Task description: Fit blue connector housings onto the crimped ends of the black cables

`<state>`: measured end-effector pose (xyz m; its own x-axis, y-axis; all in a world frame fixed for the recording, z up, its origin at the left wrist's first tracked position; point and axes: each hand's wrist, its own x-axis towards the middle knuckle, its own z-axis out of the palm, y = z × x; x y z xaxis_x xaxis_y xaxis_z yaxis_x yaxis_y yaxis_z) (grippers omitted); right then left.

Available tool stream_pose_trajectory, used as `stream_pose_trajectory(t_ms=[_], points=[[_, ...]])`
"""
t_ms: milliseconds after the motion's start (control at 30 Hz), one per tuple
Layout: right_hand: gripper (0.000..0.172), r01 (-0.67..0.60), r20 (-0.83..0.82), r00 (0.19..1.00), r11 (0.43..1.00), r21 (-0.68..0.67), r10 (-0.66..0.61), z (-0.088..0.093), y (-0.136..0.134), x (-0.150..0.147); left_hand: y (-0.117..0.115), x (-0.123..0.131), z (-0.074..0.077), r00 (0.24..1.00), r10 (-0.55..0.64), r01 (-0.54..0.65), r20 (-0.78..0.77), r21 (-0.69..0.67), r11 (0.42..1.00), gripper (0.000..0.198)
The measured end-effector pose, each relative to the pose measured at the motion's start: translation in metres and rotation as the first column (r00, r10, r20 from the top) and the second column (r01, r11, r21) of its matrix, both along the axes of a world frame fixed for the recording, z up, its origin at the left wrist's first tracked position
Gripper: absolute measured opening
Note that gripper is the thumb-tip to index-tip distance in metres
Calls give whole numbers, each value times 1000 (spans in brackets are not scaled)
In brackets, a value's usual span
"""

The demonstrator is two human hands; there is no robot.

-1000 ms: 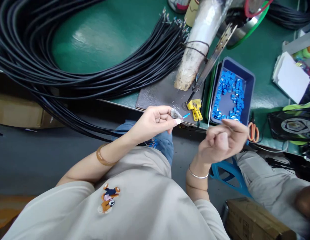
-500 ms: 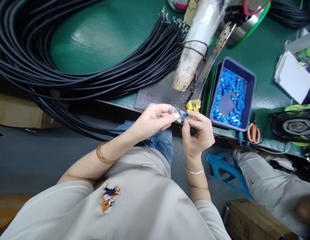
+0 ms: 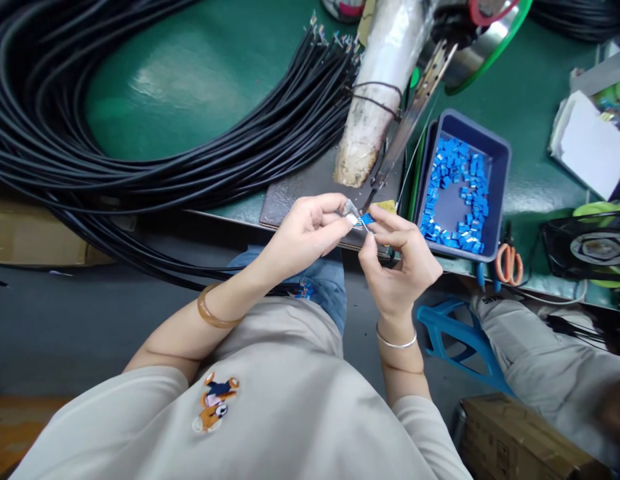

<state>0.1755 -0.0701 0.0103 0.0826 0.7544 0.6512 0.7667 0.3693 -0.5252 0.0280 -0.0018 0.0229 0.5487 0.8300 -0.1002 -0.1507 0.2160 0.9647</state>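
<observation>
My left hand (image 3: 317,223) pinches a wire end with a silvery wrapping (image 3: 349,208) between thumb and fingertips. Beside those fingertips sits a small blue connector (image 3: 367,219), close to the fine wires. My right hand (image 3: 403,263) has its thumb and forefinger closed on a thin pale wire (image 3: 366,227) just below the connector. Just above the hands, the dark tip of a soldering iron (image 3: 371,196) points down. Partly behind my right fingers is a yellow sponge (image 3: 389,206). The rest of the held cable is hidden by my left hand.
A tray (image 3: 497,150) of blue connectors stands right. Black cables (image 3: 230,160) sweep across the green table, left. A white-wrapped tube (image 3: 373,113) hangs over a dark plate (image 3: 290,197). Orange-handled scissors (image 3: 509,265) lie right, near a person's leg (image 3: 515,340) and a blue stool (image 3: 455,333).
My right fingertips have shifted off the blue connector, down to the thin wire. The connector shows more plainly beside my left fingertips. The camera view has shifted slightly.
</observation>
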Motion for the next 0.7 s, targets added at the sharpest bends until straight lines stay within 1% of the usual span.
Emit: stream_pose_trajectory(t_ms=[100,233,333,500,700], points=[[13,-21,-32,999,1000,-14,21,2,1,1,3,2,-1,1000,-12,13,21,-48,999,15],[12,-11,-18,1000,1000,-27,10,4,3,1,5,4,-1,999,-4,7,33,-91,996,11],[11,-6,-25,1000,999,-38,5,5,3,2,6,5,0,999,-1,5,39,-91,996,13],[12,-9,-85,996,998,-63,3,4,3,2,6,7,0,999,-11,14,46,-65,998,17],[11,-2,-54,999,998,-68,-2,7,2,2,6,6,2,1000,-14,15,26,-61,998,21]])
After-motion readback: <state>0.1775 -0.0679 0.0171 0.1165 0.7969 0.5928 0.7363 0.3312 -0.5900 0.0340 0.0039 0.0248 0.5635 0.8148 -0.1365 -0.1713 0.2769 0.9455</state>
